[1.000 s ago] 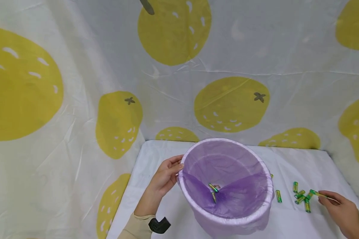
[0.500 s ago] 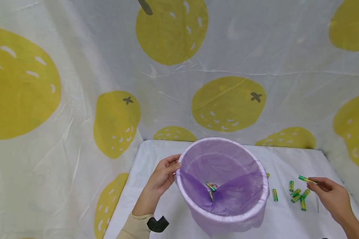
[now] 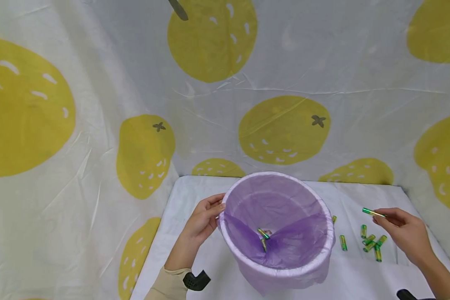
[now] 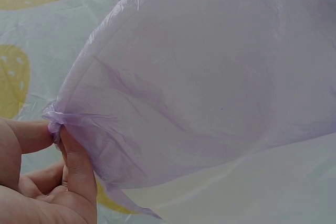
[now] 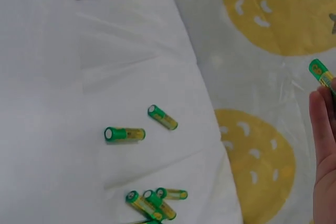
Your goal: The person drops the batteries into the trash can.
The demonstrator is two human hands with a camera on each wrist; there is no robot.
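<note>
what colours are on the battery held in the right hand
Green and yellow; the battery shows best in the head view.

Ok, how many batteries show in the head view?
10: one battery in the right hand, two in the lined bin, one partly hidden behind it, one alone on the table, five grouped farther right; the bin may hide more.

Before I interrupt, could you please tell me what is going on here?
The person's left hand pinches the purple bag lining a bin, near its rim; two green-and-yellow batteries show inside. The right hand pinches another battery, held outside the bin, while loose batteries lie on the white table beside it.
</note>
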